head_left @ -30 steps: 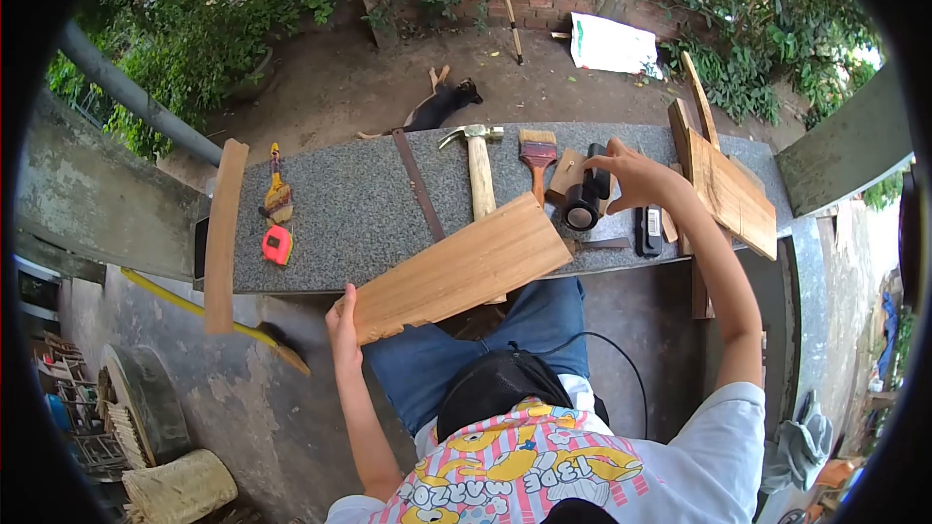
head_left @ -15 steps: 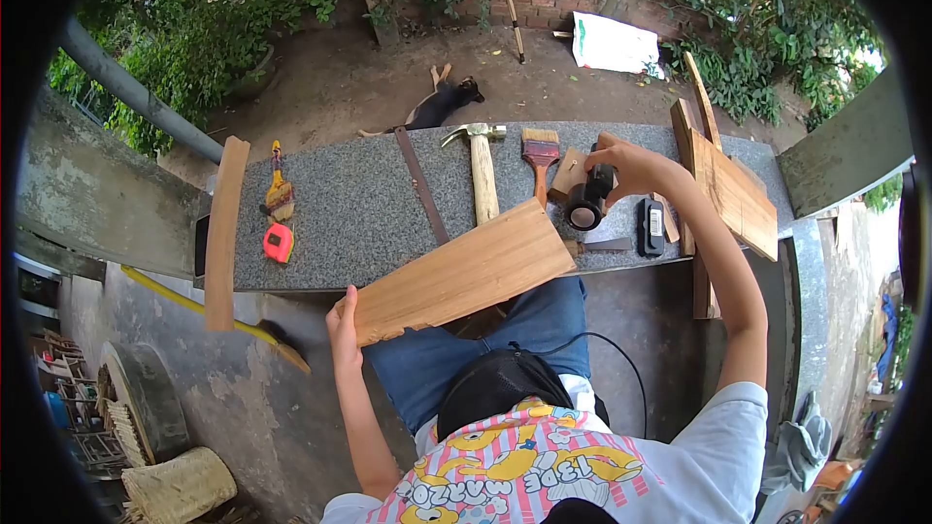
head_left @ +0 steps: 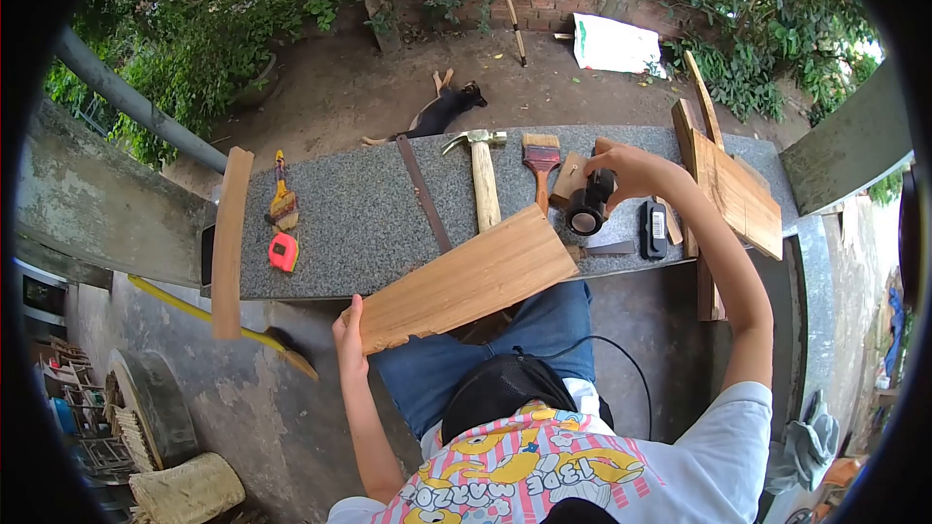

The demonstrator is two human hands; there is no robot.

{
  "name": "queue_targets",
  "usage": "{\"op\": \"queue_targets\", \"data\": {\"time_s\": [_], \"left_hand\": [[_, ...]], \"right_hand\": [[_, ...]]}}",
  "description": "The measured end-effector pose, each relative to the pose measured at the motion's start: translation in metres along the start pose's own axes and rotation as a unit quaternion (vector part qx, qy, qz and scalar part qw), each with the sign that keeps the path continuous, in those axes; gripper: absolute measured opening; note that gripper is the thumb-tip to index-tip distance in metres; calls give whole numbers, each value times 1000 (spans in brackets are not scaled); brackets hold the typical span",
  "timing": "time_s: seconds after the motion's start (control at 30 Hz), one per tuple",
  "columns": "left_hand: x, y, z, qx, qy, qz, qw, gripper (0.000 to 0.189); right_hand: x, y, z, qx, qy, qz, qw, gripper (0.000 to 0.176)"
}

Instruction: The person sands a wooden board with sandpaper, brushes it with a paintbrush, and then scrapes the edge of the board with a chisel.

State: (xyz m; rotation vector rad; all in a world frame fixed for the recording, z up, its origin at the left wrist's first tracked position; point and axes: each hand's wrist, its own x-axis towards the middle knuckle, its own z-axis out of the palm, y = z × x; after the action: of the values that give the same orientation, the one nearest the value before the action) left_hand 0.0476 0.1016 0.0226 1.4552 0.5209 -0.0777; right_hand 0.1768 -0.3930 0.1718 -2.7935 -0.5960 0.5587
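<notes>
My left hand [head_left: 351, 335] grips the near left end of a wooden board [head_left: 461, 277], thumb on its upper face. The board slants over my lap and the bench edge, its lower edge jagged at one spot. My right hand [head_left: 621, 175] is closed round a black cylindrical tool [head_left: 587, 209] with a round end toward me; its exact kind does not show. Beside that tool lie a small wooden block [head_left: 569, 177], a wide paintbrush [head_left: 541, 163] and a black item with a white label [head_left: 653, 230]. A flat metal blade [head_left: 610, 248] lies just below it.
On the granite bench [head_left: 359, 213] lie a claw hammer [head_left: 482, 180], a flat metal strip [head_left: 423, 194], a second brush [head_left: 282, 202] and a pink tape measure [head_left: 283, 252]. Wooden pieces overhang at left [head_left: 231, 243] and right [head_left: 736, 196]. A dog [head_left: 447, 112] lies beyond.
The whole view has shifted slightly. Both hands keep their hold on the board and the black tool, with hardly any movement relative to the bench.
</notes>
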Motion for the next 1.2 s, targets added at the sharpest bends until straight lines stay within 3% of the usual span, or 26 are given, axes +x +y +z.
{"op": "queue_targets", "data": {"time_s": [0.8, 1.2], "left_hand": [[-4, 4, 5, -5, 11, -14, 1000, 39], [-5, 1, 6, -8, 18, -11, 1000, 39]], "right_hand": [[5, 6, 1, 5, -1, -33, 999, 66], [-13, -5, 0, -3, 12, 8, 1000, 80]]}}
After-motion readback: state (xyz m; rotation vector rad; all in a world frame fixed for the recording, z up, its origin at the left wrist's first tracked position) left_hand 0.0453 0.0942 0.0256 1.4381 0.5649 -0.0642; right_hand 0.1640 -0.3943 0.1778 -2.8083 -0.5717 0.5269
